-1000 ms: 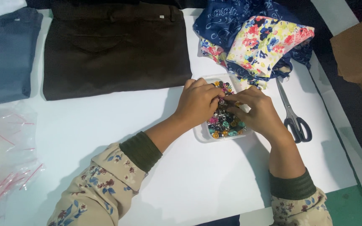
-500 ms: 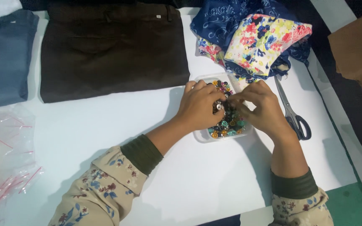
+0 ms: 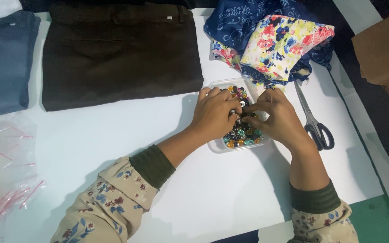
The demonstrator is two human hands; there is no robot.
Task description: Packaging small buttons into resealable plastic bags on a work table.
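Note:
A clear plastic tray (image 3: pixel 222 83) full of small coloured buttons (image 3: pixel 241 133) sits on the white sheet (image 3: pixel 230 193). My left hand (image 3: pixel 212 112) and my right hand (image 3: pixel 279 118) are both over the tray with fingertips meeting above the buttons. They pinch a small dark, shiny button (image 3: pixel 237 114) between them. The fingers hide most of that piece and the middle of the tray.
Dark brown trousers (image 3: pixel 118 49) lie folded at the back, blue jeans (image 3: pixel 3 60) to the left. Floral and navy fabrics (image 3: pixel 271 40) are heaped behind the tray. Scissors (image 3: pixel 314 119) lie right of my right hand. Clear plastic bags (image 3: pixel 3 175) sit at the left edge, brown cardboard (image 3: pixel 383 54) at the right.
Both hands stay over the tray; the fingertips have shifted slightly while working on the small button. The view has moved a little.

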